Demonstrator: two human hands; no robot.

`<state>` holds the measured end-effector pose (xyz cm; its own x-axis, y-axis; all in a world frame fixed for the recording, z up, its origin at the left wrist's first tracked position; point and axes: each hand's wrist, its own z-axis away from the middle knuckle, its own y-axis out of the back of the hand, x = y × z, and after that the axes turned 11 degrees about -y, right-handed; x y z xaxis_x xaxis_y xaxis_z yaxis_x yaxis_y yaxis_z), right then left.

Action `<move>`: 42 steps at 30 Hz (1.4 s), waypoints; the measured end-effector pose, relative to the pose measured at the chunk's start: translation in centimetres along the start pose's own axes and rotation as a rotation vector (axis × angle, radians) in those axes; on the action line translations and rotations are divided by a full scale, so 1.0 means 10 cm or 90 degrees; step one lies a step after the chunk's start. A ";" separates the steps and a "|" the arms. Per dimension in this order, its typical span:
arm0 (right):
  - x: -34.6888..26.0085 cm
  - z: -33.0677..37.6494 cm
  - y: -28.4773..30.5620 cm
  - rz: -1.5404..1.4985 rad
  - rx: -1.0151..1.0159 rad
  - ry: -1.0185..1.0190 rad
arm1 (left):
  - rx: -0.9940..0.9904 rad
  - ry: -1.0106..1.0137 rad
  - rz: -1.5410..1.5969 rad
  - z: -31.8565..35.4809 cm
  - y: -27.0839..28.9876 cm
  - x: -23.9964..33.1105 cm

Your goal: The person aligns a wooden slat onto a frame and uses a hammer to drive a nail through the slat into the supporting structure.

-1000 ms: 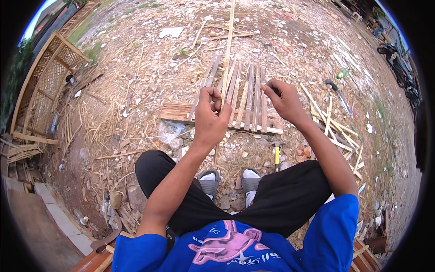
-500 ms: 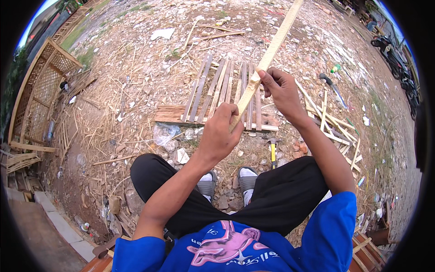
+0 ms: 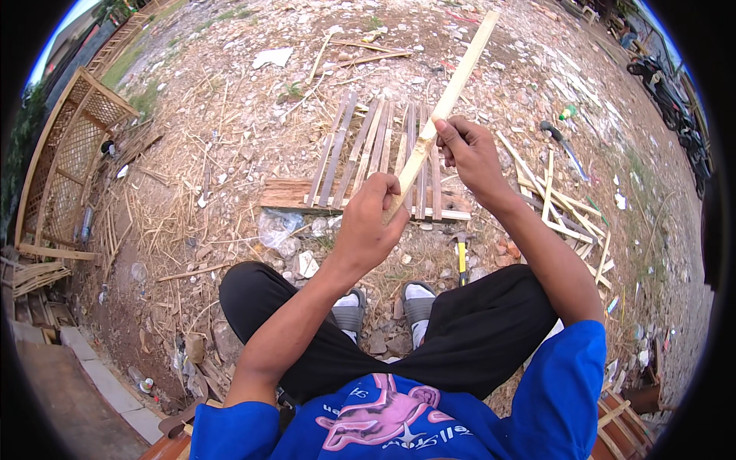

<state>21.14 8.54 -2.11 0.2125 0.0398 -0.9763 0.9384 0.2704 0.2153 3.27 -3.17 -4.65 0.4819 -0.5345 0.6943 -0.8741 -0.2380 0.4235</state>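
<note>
12 o'clock = straight ahead. At 10, a brown wooden lattice frame (image 3: 61, 165), well apart. At 12, left hand (image 3: 372, 222) curled round the near end of a long, flat, pale wooden strip (image 3: 458, 86) slanting toward 1. Beneath, narrow grey-brown wooden slats (image 3: 373, 146). Right hand (image 3: 470, 156) pinches strip mid-length, thumb on top. Looks light, fairly stiff, perhaps splintery; hold by end and middle. Swing room likely toward 1, over stony, littered ground (image 3: 529, 84). Near-side obstacle, also about 1: yellow-handled hammer (image 3: 462, 261). Loose pale sticks (image 3: 549, 180) toward 2.
</note>
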 end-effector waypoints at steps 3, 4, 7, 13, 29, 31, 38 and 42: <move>-0.05 0.02 0.02 -0.042 -0.041 -0.011 | -0.003 -0.009 -0.011 0.01 0.00 -0.02; -0.06 0.01 0.04 -0.042 -0.040 -0.010 | -0.004 0.061 0.047 0.00 0.01 -0.01; -0.03 -0.07 0.18 -0.106 -0.034 -0.013 | 0.003 0.115 0.091 -0.02 0.07 -0.05; -0.05 -0.11 0.34 -0.200 0.126 -0.022 | 0.050 0.112 0.055 -0.06 0.15 -0.09; -0.25 -0.03 0.53 0.402 0.354 0.512 | -0.088 -0.217 -0.259 -0.01 0.07 -0.03; -0.26 0.01 0.59 0.456 0.314 0.473 | -0.096 -0.232 -0.267 -0.01 0.08 -0.03; -0.08 -0.02 0.76 0.558 0.244 0.471 | -0.124 -0.256 -0.219 -0.02 0.13 -0.05; -0.11 -0.01 0.79 0.510 0.198 0.435 | -0.156 -0.275 -0.203 -0.04 0.19 -0.06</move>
<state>28.32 10.69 0.65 0.6855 0.6463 -0.3352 0.6433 -0.3222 0.6945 1.38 -3.03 -4.04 0.6054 -0.7614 0.2319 -0.6256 -0.2750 0.7301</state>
